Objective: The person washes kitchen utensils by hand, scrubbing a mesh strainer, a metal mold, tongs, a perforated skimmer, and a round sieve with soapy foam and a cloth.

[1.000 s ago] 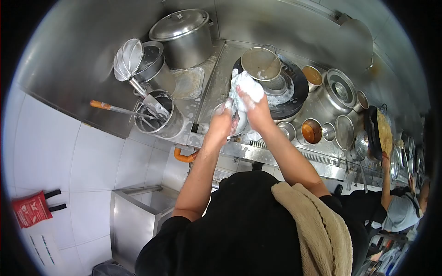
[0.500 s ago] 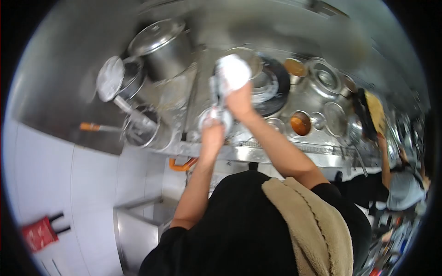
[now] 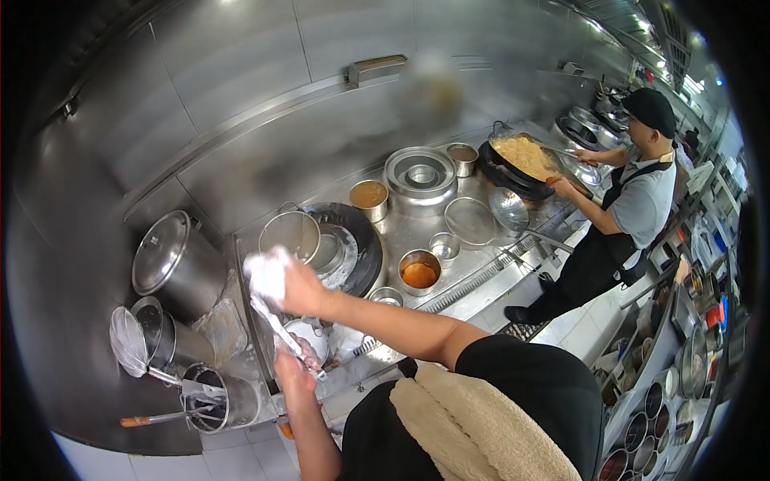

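Note:
My right hand [image 3: 295, 284] is closed round a white sudsy cloth [image 3: 267, 275], slightly blurred, left of the round mesh strainer [image 3: 289, 237] at the black wok ring [image 3: 365, 248]. Below it, my left hand [image 3: 295, 367] grips a soapy metal utensil [image 3: 275, 322], held at a slant; its exact kind is unclear. A white bowl-like thing [image 3: 310, 339] shows beside my left fingers, partly hidden. Suds lie on the steel counter around it.
A lidded pot [image 3: 178, 258] and a tool-filled steel container [image 3: 228, 398] stand at left. Sauce pots [image 3: 419, 272], a spider ladle [image 3: 508, 210] and a strainer [image 3: 472, 222] lie right. A co-worker [image 3: 634, 184] stands at a wok of yellow food [image 3: 525, 156].
The view has swung toward the right, showing more of the co-worker and the far shelves. My right hand has moved along the utensil with the cloth; my left hand keeps its hold.

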Demonstrator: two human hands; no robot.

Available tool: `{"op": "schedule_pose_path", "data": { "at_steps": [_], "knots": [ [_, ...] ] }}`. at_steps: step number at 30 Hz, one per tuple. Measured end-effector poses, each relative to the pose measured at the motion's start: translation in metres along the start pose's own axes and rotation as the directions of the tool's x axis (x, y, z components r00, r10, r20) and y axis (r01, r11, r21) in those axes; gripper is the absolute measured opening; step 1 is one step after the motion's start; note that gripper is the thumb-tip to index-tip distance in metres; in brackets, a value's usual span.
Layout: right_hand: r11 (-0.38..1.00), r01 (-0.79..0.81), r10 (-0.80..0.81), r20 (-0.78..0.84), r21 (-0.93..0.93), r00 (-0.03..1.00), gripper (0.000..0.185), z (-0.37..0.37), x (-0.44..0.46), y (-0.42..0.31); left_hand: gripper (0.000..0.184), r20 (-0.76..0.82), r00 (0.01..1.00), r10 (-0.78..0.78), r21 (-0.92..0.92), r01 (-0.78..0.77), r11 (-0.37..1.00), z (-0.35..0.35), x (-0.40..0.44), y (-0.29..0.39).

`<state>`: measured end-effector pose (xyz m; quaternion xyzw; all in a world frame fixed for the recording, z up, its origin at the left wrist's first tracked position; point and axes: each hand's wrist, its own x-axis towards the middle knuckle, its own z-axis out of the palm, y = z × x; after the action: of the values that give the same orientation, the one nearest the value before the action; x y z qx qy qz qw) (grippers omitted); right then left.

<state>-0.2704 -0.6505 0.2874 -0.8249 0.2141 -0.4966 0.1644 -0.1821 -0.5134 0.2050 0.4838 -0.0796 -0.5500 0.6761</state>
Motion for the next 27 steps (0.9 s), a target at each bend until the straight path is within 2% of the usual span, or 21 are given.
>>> {"op": "schedule_pose_path", "data": {
  "at_steps": [2,3,5,6,7,8,9,10,11,12,13,14,17,18,19,21,24,25,26,27],
  "knots": [
    [0.994,0.060,-0.078,0.204,0.095,0.976,0.038,0.001,-0.028,-0.022,0.034,0.078,0.996,-0.041,0.008,0.041,0.999,-0.002,0.005,0.004],
    [0.987,0.093,-0.126,0.276,0.130,0.953,0.037,0.013,-0.046,-0.021,0.034,0.044,0.999,-0.033,0.042,0.031,0.999,-0.002,0.005,0.003],
    [0.976,0.201,-0.211,0.156,0.081,0.965,0.035,0.036,-0.064,-0.002,0.035,-0.023,1.000,-0.006,0.107,0.008,0.994,0.000,0.006,0.002],
    [0.981,0.177,-0.186,0.126,0.077,0.974,0.032,0.038,-0.065,0.007,0.036,-0.052,0.998,-0.029,0.127,0.035,0.991,0.001,0.001,-0.003],
    [0.987,0.146,-0.153,0.097,0.074,0.984,0.030,0.027,-0.058,0.006,0.037,-0.001,0.998,-0.058,0.122,0.057,0.991,0.005,-0.006,-0.003],
    [0.995,-0.055,0.042,0.151,0.084,0.988,0.027,0.015,-0.050,0.006,0.037,0.048,0.995,-0.090,0.118,0.084,0.989,0.008,-0.015,-0.002],
    [0.990,0.128,-0.118,0.158,-0.057,0.980,0.026,0.006,-0.035,0.017,0.037,0.100,0.988,-0.120,0.113,0.109,0.988,0.012,-0.020,-0.003],
    [0.991,0.127,-0.119,0.148,-0.047,0.982,0.026,0.006,-0.030,0.023,0.038,0.051,0.990,-0.128,0.142,0.119,0.983,0.018,-0.022,-0.009],
    [0.991,0.127,-0.121,0.133,-0.037,0.984,0.026,0.008,-0.027,0.027,0.038,0.072,0.992,-0.102,0.163,0.089,0.983,0.013,-0.018,-0.009],
    [0.992,0.081,-0.042,0.348,-0.098,0.937,0.027,0.009,-0.031,0.024,0.038,0.100,0.992,-0.075,0.182,0.056,0.982,0.003,-0.010,-0.008],
    [0.983,0.045,0.058,0.538,-0.176,0.841,0.028,0.012,-0.043,0.018,0.038,0.136,0.989,-0.054,0.200,0.026,0.979,-0.008,0.000,-0.009],
    [0.984,0.167,-0.176,0.361,0.055,0.916,0.029,0.018,-0.055,0.011,0.038,0.097,0.994,-0.040,0.155,0.024,0.988,-0.025,0.010,-0.013],
    [0.976,0.219,-0.211,0.245,-0.007,0.946,0.027,0.020,-0.049,0.029,0.041,0.139,0.986,-0.095,0.259,0.056,0.964,-0.011,-0.014,-0.004],
    [0.980,0.195,-0.188,0.146,-0.033,0.971,0.026,0.011,-0.037,0.030,0.043,0.158,0.981,-0.112,0.265,0.067,0.962,-0.006,-0.019,-0.002],
    [0.986,-0.008,0.055,0.282,-0.167,0.958,0.026,-0.014,-0.029,0.014,0.045,0.164,0.980,-0.117,0.264,0.071,0.962,-0.002,-0.016,-0.003],
    [0.980,0.198,-0.198,-0.006,-0.001,0.980,0.027,0.032,-0.043,0.043,0.049,0.144,0.983,-0.110,0.246,0.072,0.967,0.000,-0.012,0.000],
    [0.990,0.136,-0.137,0.283,0.026,0.949,0.018,0.028,-0.067,0.037,0.065,0.069,0.993,-0.093,0.302,0.068,0.951,0.014,-0.023,0.014],
    [0.994,0.111,-0.111,0.213,0.009,0.971,0.018,0.017,-0.058,0.038,0.071,0.040,0.995,-0.088,0.311,0.072,0.948,0.016,-0.025,0.013],
    [0.997,0.082,-0.081,0.137,-0.001,0.987,0.018,0.009,-0.048,0.038,0.076,0.120,0.980,-0.158,0.323,0.112,0.940,0.010,-0.020,0.010],
    [0.999,0.049,-0.048,0.055,-0.008,0.997,0.017,0.006,-0.041,0.039,0.076,0.124,0.977,-0.175,0.327,0.126,0.937,0.010,-0.018,0.010]
  ]
}}
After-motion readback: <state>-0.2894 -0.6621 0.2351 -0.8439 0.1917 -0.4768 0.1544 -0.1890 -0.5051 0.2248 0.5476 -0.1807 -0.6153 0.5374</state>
